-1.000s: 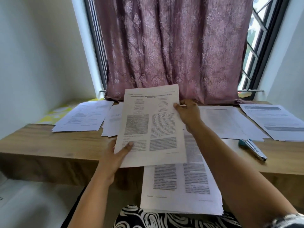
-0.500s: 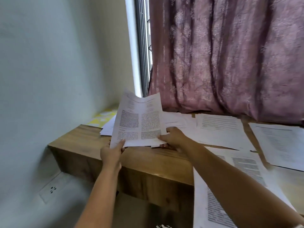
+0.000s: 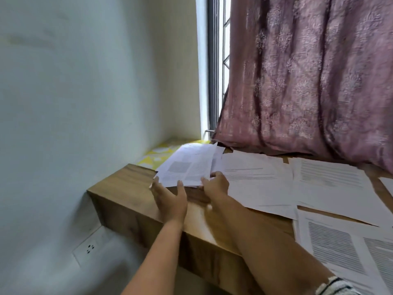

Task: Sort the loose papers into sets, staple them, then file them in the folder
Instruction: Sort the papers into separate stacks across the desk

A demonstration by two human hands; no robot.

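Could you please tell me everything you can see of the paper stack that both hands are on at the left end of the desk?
The paper stack is a few white printed sheets with blocks of grey text in columns, lying nearly flat and slightly fanned on the wooden desk near the wall corner. Its far edge lies over a yellow patterned surface. The left hand touches its near edge; the right hand holds its near right corner.

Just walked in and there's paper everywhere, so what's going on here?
A person is sorting printed papers on a wooden desk. Both hands are at the near edge of one pile of sheets at the desk's far left end: the left hand at its left corner, the right hand at its right. More sheets lie spread to the right. Nothing looks stapled yet.
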